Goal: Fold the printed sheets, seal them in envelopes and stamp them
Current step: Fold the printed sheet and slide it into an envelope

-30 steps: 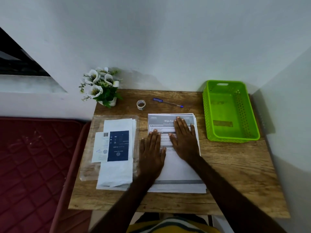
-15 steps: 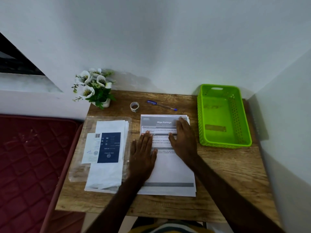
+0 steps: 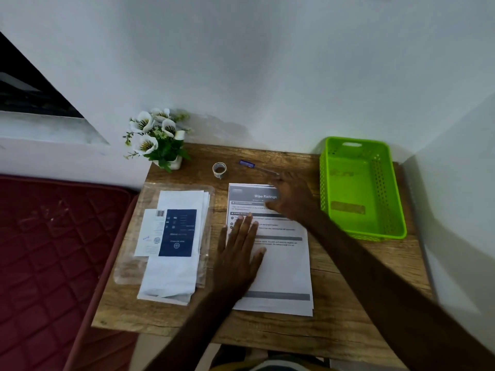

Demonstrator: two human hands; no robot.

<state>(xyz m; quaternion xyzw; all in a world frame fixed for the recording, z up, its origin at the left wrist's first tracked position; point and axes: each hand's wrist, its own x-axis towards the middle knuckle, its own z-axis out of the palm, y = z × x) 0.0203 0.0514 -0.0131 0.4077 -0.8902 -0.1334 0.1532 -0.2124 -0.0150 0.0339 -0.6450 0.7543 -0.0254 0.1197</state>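
Observation:
A stack of printed sheets [image 3: 281, 269] headed "Wipe Railings" lies in the middle of the wooden table [image 3: 348, 303]. My left hand [image 3: 241, 250] presses flat on the left half of the top sheet, fingers straight. My right hand [image 3: 290, 199] is blurred at the stack's far right corner, its fingers stretched over the top edge. Left of the sheets lies a pile of white envelopes [image 3: 171, 274] on a clear plastic sleeve, with a dark blue and white stamp card [image 3: 176, 232] on top.
A green plastic basket [image 3: 391, 199] stands at the right. Along the back lie a small tape roll [image 3: 219, 169] and a blue pen [image 3: 247, 164]; a pot of white flowers [image 3: 158, 140] fills the back left corner. A maroon mattress [image 3: 48, 250] borders the table's left.
My right hand has slid from the middle of the top sheet up to its far right corner. My left hand has stayed flat on the sheet. The camera has shifted a little.

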